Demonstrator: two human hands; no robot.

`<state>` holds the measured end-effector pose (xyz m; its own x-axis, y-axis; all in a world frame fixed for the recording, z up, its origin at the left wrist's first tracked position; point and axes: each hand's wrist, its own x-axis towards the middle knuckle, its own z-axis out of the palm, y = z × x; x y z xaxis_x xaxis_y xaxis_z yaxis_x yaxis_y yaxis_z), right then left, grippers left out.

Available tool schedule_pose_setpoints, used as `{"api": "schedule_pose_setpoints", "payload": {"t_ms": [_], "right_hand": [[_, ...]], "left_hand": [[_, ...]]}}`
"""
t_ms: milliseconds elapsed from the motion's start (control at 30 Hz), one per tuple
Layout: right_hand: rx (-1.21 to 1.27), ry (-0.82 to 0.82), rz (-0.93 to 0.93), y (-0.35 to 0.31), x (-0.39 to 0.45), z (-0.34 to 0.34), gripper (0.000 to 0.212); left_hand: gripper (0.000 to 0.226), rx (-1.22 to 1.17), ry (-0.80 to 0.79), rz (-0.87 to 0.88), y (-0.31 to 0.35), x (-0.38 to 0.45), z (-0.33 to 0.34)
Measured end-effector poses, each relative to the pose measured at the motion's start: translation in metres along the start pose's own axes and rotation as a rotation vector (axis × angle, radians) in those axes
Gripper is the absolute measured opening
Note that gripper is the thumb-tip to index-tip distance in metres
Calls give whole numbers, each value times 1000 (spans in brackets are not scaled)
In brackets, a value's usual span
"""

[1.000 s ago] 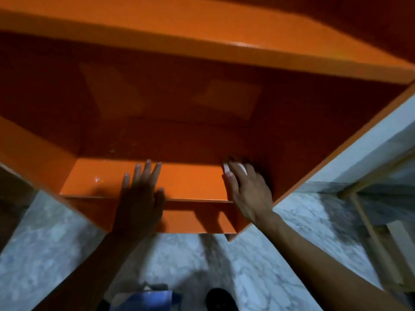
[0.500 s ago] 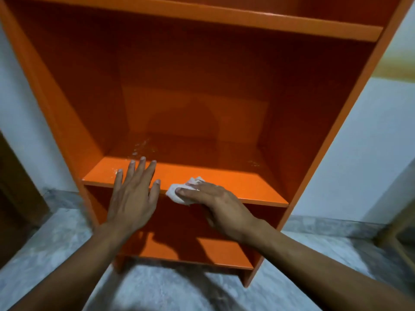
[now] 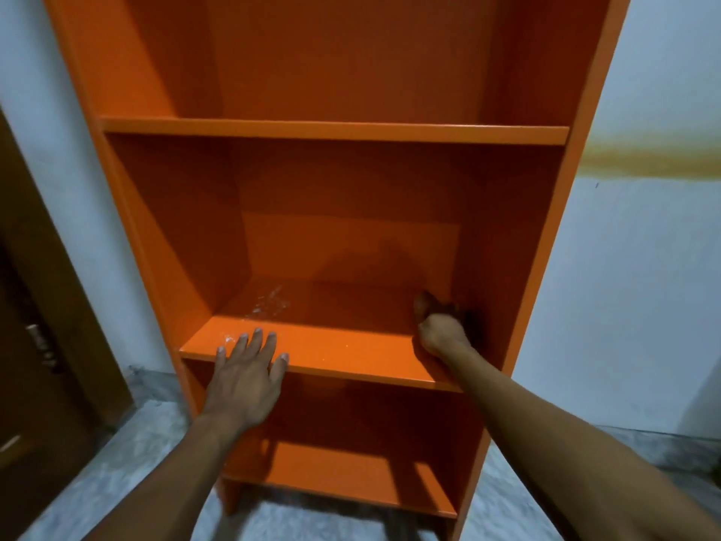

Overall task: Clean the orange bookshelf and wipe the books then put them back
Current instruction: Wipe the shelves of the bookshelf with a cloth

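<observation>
The orange bookshelf (image 3: pixel 335 181) stands upright against a pale wall (image 3: pixel 640 267), with a dark wooden door (image 3: pixel 43 365) just beside its left side and marbled floor (image 3: pixel 128 466) in front. The left hand (image 3: pixel 245 378) lies flat over the front edge of the middle shelf board (image 3: pixel 343 349), near the left upright, its grip spread with fingers straight on the board. The right hand (image 3: pixel 441 326) reaches deep into the same compartment, at the back right corner beside the right side panel; its fingers look curled, but shadow hides what, if anything, the grip pinches. Pale dust specks (image 3: pixel 271 304) lie on the board toward the left rear. Between the two hands the board is bare orange.
</observation>
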<state>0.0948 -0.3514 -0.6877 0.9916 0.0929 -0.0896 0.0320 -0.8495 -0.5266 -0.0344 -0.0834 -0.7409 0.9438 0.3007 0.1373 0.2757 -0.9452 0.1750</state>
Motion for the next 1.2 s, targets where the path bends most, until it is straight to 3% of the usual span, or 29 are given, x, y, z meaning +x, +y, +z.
{"api": "schedule_pose_setpoints", "payload": {"t_ms": [167,333,533,633,733,800,867,900,1000,1100,1200], "right_hand": [[-231,15,-204,-28,4,26,42],[-236,-20,-687,-51,-26,65,56],[56,-216,-1121,-54,-62,82,50],[262,-183,-1061,-63,-61,66,48],[400,69,-815,-69,-32,48,43],[242,139,-557,-69,5,40,27],[5,-24,-343,-67,39,47,42],[-60,-75,-337,-67,49,53,47],[-159,7,-433,-80,66,78,53],[-174,-87,-501,-110,44,91,51],[-165,-128,-670,-129,17,105,47]], "left_hand": [[62,-39,7,2,-3,1,4],[59,-80,28,-17,-11,0,5],[55,-93,47,-77,-26,-4,-1],[54,-101,42,-87,-36,-2,-2],[55,-118,68,-95,-42,-1,-2],[55,-112,82,-95,-43,-2,-1],[55,-116,106,-99,-42,-3,-1],[56,-121,116,-99,-41,-4,0],[57,-138,125,-93,-41,-4,1],[57,-187,109,-64,-46,-5,-2],[52,-307,237,-21,-55,-18,-8]]}}
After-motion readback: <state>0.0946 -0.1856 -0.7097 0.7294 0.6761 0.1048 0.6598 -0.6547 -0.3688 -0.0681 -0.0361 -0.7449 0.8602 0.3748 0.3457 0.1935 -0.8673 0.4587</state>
